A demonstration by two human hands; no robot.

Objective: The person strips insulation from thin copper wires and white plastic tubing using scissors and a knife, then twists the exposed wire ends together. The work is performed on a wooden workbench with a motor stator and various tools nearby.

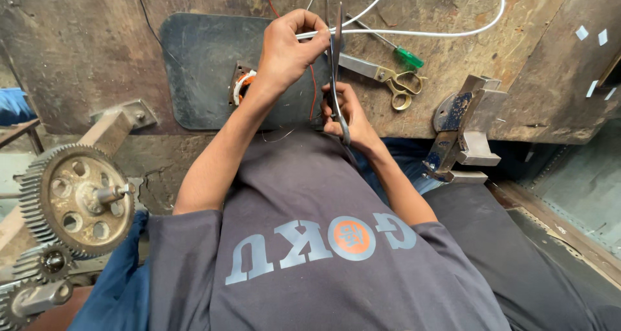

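Left hand [288,50] gripping white cable [414,32] | right hand [346,114] gripping scissors [336,66]

No packages, signs or screens show here. The nearest to labels are a few small white paper scraps [582,32] stuck on the dark panel at the far right of the worn wooden surface [453,8], well to the right of the brass-handled scissors [388,79]: two squarish bits high up, two slanted slips lower down. Whether they carry any marking cannot be told.
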